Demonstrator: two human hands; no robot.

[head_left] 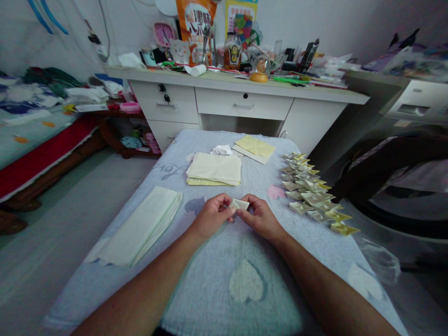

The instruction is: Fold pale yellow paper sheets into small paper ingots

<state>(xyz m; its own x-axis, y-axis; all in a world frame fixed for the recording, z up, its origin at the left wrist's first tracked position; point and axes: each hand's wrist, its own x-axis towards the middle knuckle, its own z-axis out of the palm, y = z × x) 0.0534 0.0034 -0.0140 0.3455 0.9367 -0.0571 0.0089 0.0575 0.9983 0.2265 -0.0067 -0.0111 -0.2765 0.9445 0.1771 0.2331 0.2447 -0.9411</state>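
Observation:
Between my two hands is a small piece of folded cream paper [239, 204], held above the middle of the cloth-covered table. My left hand [214, 215] pinches its left end with thumb and fingers. At the other end, my right hand [259, 215] grips it the same way, the thumb on the near side. Just beyond lies a stack of cream paper sheets [214, 168]. Rows of folded paper boats [311, 189], cream and yellow, stand to the right of my right hand. A long folded bundle of pale paper [140, 226] lies to the left.
Yellow and white sheets [255, 147] and a crumpled white tissue [221, 150] lie at the table's far side. Behind stands a white desk [241, 95] crowded with jars and bags. A washing machine [413, 105] is at right, a bed [42, 140] at left.

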